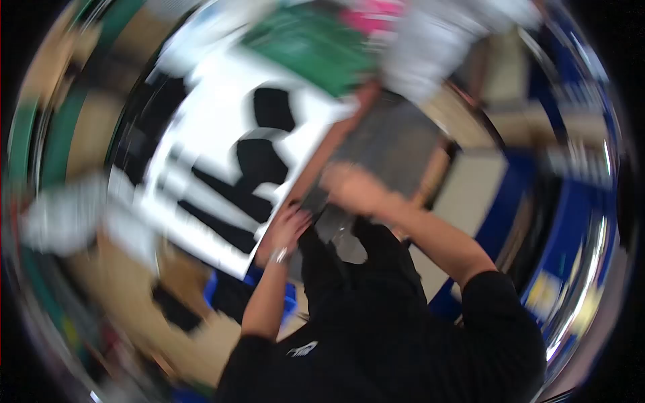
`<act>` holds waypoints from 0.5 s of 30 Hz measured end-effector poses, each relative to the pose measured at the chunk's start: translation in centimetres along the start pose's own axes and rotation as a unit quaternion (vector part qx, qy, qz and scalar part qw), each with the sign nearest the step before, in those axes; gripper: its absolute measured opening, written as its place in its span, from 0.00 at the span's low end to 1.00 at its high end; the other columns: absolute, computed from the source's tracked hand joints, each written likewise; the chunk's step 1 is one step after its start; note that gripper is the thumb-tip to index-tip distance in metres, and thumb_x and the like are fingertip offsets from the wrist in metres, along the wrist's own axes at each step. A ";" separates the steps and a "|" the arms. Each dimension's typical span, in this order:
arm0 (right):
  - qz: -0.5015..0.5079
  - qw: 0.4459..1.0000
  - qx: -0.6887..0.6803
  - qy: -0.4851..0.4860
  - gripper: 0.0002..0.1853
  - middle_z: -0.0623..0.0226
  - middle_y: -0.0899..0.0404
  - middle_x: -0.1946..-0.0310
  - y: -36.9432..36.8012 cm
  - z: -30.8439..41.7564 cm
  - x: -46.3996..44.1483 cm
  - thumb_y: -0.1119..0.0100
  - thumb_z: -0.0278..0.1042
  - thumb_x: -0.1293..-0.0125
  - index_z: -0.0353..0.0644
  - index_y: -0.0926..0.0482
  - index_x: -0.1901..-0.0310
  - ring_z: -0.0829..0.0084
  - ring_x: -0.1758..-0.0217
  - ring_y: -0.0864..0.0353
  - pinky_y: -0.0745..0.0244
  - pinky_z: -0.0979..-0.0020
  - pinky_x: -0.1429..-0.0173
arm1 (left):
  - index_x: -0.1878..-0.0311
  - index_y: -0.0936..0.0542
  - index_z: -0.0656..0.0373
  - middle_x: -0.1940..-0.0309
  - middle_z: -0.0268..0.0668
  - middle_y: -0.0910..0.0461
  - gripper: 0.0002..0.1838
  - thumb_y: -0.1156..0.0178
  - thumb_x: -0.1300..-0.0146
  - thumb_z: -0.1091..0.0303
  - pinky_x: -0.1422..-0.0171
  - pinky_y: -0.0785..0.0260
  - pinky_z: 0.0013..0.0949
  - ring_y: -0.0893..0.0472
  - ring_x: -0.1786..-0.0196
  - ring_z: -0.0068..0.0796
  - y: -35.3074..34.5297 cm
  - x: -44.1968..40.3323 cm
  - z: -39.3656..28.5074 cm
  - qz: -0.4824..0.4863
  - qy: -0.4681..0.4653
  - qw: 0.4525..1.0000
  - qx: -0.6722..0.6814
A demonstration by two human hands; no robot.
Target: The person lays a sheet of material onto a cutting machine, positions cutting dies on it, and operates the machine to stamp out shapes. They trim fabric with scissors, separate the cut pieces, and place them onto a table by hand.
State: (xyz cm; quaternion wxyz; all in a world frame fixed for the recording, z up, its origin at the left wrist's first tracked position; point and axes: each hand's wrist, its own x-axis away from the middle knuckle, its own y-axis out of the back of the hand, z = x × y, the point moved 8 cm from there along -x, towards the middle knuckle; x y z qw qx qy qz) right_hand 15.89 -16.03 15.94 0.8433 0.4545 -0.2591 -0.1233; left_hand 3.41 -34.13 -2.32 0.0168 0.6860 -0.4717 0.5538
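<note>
My left hand (pixel 290 227), with a band on its wrist, lies at the reddish-brown edge (pixel 329 144) of the white work surface (pixel 208 94). Its fingers look stretched out, and nothing shows in them. Further right, my right hand (pixel 351 189) is over a dark grey surface (pixel 400 138); motion smears its fingers, so I cannot make out whether it holds anything. Several black flat pieces, probably cloth, lie on the white surface, among them a rounded piece (pixel 273 109), a larger piece (pixel 261 161) and a long strip (pixel 218 228).
A green bag or cloth (pixel 309 50) lies at the far end, beside something pink (pixel 373 17) and a whitish bundle (pixel 433 50). A blue bin (pixel 289 301) with dark contents stands below the work surface. Blue and beige boxes (pixel 470 195) are on the right.
</note>
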 end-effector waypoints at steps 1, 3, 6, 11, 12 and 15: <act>-0.093 0.995 -0.038 0.002 0.19 0.52 0.20 0.38 -0.1 -0.3 6.8 0.31 0.39 0.36 0.42 0.17 0.46 0.51 0.31 0.23 0.27 0.52 0.28 | 0.42 0.21 0.64 0.50 0.42 0.16 0.15 0.41 0.22 0.63 0.41 0.20 0.38 0.15 0.47 0.35 1.6 1.5 1.0 0.010 -0.023 0.997 -0.072; -0.121 0.964 -0.125 -0.202 0.17 0.53 0.19 0.41 -2.9 -3.2 20.1 0.32 0.41 0.36 0.43 0.17 0.49 0.52 0.33 0.21 0.25 0.51 0.31 | 0.43 0.21 0.59 0.59 0.37 0.16 0.12 0.41 0.23 0.63 0.56 0.20 0.36 0.16 0.61 0.29 3.0 5.4 1.6 0.001 0.033 0.978 -0.206; -0.215 0.826 -0.151 -0.498 0.16 0.56 0.20 0.45 -5.7 -5.4 39.4 0.30 0.37 0.40 0.42 0.17 0.51 0.50 0.40 0.20 0.23 0.52 0.36 | 0.47 0.22 0.57 0.64 0.36 0.19 0.12 0.41 0.23 0.60 0.59 0.22 0.37 0.18 0.65 0.30 -1.1 2.8 -2.9 0.016 0.105 0.917 -0.384; -0.378 0.427 0.045 -0.820 0.35 0.49 0.32 0.31 -12.3 0.2 63.8 0.25 0.40 0.41 0.44 0.27 0.33 0.48 0.25 0.35 0.37 0.43 0.29 | 0.52 0.24 0.55 0.73 0.35 0.23 0.13 0.43 0.22 0.54 0.63 0.25 0.38 0.21 0.70 0.31 -22.6 -9.1 -4.5 0.107 0.131 0.773 -0.611; -0.406 0.379 0.055 -0.830 0.39 0.49 0.34 0.28 -13.1 0.6 65.9 0.25 0.40 0.41 0.46 0.31 0.29 0.47 0.24 0.37 0.38 0.42 0.28 | 0.53 0.25 0.55 0.75 0.35 0.23 0.14 0.43 0.22 0.53 0.64 0.25 0.38 0.21 0.71 0.31 -26.1 -10.3 -4.4 0.117 0.126 0.754 -0.634; -0.424 0.285 0.008 -0.859 0.48 0.51 0.49 0.18 -16.0 -3.1 70.4 0.25 0.41 0.39 0.49 0.41 0.20 0.46 0.19 0.43 0.51 0.28 0.22 | 0.55 0.25 0.54 0.78 0.34 0.25 0.15 0.44 0.22 0.51 0.66 0.27 0.38 0.22 0.74 0.32 -31.8 -10.5 -4.7 0.112 0.098 0.743 -0.652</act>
